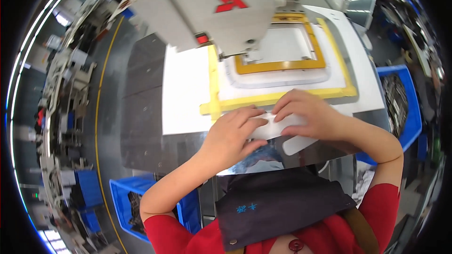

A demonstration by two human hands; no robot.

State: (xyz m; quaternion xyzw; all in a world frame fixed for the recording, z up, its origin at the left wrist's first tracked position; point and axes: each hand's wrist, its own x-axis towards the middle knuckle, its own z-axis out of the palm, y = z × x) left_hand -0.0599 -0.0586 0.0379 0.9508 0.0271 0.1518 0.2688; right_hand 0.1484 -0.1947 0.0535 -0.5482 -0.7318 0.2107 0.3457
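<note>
A small white strip of material (266, 131) lies between my two hands at the near edge of the white sheet (186, 89). My left hand (234, 131) has its fingers curled on the strip's left end. From the other side, my right hand (310, 115) pinches it with bent fingers, which partly cover it. Below my right hand a second pale piece with a rounded end (296, 145) rests on the dark tabletop. Just beyond both hands, yellow tape (282, 98) borders a work area holding an orange-yellow rectangular clamp frame (282, 67).
The large white head of an industrial sewing machine (207, 11) overhangs the work area. Blue bins with dark pieces stand low on the left (123, 202) and at the right (413, 103). A yellow floor line (97, 113) runs along an aisle at left.
</note>
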